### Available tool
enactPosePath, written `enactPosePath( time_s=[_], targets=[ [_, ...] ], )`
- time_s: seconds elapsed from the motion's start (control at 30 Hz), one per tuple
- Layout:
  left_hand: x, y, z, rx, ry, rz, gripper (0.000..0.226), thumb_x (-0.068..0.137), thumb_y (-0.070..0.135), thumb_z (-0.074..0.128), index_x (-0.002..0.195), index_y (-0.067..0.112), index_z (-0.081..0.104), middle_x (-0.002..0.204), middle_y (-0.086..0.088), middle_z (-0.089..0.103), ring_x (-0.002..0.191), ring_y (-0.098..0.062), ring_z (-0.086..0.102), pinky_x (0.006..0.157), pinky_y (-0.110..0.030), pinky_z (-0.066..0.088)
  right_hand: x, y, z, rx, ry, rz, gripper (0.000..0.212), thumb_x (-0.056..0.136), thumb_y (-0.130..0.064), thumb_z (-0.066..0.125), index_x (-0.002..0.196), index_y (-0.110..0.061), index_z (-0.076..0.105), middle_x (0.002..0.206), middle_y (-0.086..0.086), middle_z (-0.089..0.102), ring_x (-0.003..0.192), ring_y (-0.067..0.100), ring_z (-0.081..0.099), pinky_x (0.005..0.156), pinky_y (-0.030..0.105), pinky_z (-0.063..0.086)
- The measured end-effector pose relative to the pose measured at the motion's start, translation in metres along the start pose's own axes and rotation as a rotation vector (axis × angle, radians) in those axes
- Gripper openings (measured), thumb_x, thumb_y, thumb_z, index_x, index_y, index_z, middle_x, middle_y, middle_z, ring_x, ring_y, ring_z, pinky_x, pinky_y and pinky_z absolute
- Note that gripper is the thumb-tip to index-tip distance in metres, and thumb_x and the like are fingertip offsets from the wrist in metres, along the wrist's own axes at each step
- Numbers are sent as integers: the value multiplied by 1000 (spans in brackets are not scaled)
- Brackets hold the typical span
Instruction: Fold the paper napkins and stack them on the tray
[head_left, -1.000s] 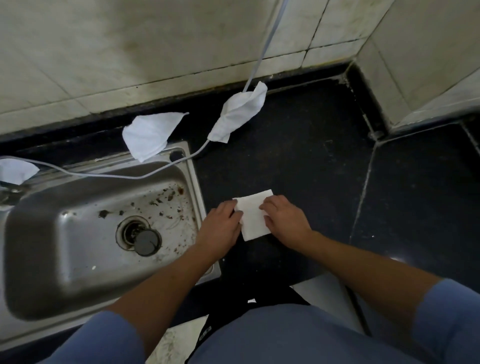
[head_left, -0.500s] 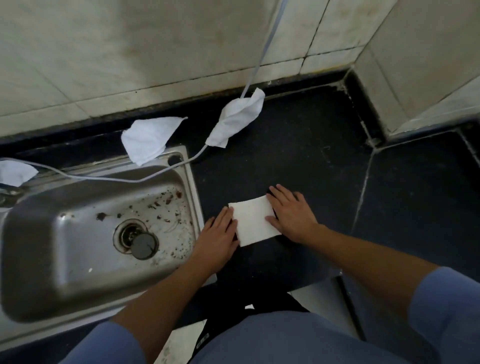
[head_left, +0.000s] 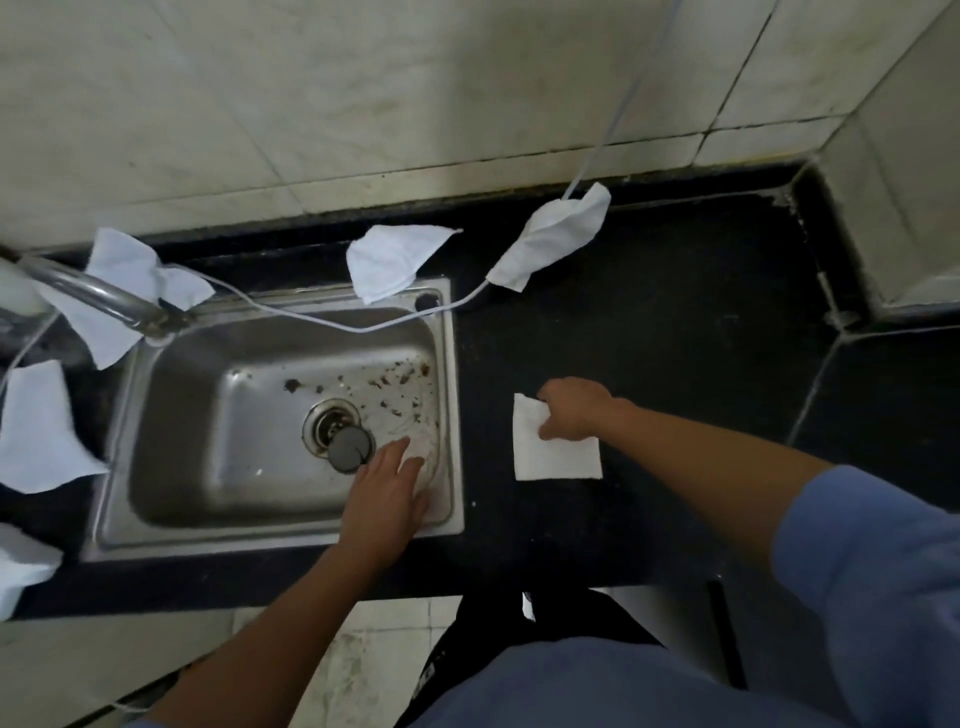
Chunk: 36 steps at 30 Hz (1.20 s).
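Presently, left to right:
- Loose napkins (head_left: 36, 431), unfolded, far left and along the far wall.
- Sink (head_left: 457, 415), steel, dirty.
- Left hand (head_left: 387, 493): fingers spread, empty, over the sink's right edge.
- Folded napkin (head_left: 550, 457), flat on the dark counter (head_left: 675, 338); fold seemingly done.
- Right hand (head_left: 574, 408): pinching its far corner.
- Tray: unseen; next, carry napkin there.

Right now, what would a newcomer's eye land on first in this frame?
Probably the folded napkin, bright white on the black counter right of the sink, with the right hand on its top edge. Next, the steel sink with dark crumbs near the drain and the left hand reaching over it. Loose napkins lie along the back by a white cable.
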<state>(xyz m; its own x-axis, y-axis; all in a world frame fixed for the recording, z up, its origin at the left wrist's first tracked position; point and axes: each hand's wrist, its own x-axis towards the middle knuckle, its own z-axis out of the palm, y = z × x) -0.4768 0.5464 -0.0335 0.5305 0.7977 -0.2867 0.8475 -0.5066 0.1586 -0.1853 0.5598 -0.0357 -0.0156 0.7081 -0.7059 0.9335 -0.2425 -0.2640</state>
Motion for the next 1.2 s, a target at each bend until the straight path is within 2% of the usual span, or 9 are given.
enactPosePath(
  time_s=[0.13,0.27,0.4,0.5,0.57,0.63,0.87,1.07,1.2],
  targets=[
    [12,6,-14,-11,31,54,40,82,24,67,119,10,61,135,-15,51,121,-33,50,98,-43,43,-31,8,-1,168,119,-16,19,78,-28,68,91,-22,55,92,-1,58,80,18,56,62,31,44],
    [34,25,-37,-29,54,179,38,85,25,64,121,13,58,127,-8,55,112,-27,54,95,-38,46,-78,18,3,258,280,32,24,78,-25,67,99,-25,56,98,-2,60,82,16,56,63,28,41],
    [50,45,-52,-30,56,405,34,83,22,66,115,9,62,118,-9,58,102,-29,58,87,-39,49,-131,26,23,219,527,168,18,83,-35,62,98,-26,60,98,0,65,91,23,61,66,30,39],
    [46,65,-59,21,48,551,36,86,26,62,120,13,59,121,-5,55,106,-24,55,89,-39,48,-176,25,54,224,655,307,21,87,-40,58,101,-24,60,103,1,64,94,24,61,71,34,44],
    [39,79,-58,51,19,652,36,89,27,59,123,14,57,123,-4,53,108,-23,53,91,-39,46,-208,22,82,274,727,397,23,89,-41,56,103,-23,59,105,1,63,95,25,61,70,33,41],
    [27,95,-52,72,-13,750,35,89,25,59,122,12,58,121,-7,53,107,-26,54,88,-39,47,-244,16,114,317,793,488,24,90,-42,55,103,-23,58,102,0,65,93,26,62,69,34,42],
    [-53,188,-25,99,-133,1115,28,90,24,56,116,11,58,112,-6,53,102,-25,54,79,-38,49,-380,-13,248,457,879,848,31,92,-52,49,104,-25,58,98,4,68,92,29,62,73,40,50],
    [-165,279,7,202,-158,1410,34,90,26,56,123,16,55,115,-4,53,108,-25,54,86,-39,48,-494,-48,373,562,931,1130,31,93,-52,46,100,-24,59,97,-2,64,87,24,61,72,38,49],
    [-266,338,36,259,-143,1600,35,92,29,54,126,18,53,118,-2,53,112,-23,54,85,-36,47,-575,-75,464,617,958,1297,28,92,-49,48,101,-24,59,100,-4,63,91,23,61,75,38,49]
  ],
)
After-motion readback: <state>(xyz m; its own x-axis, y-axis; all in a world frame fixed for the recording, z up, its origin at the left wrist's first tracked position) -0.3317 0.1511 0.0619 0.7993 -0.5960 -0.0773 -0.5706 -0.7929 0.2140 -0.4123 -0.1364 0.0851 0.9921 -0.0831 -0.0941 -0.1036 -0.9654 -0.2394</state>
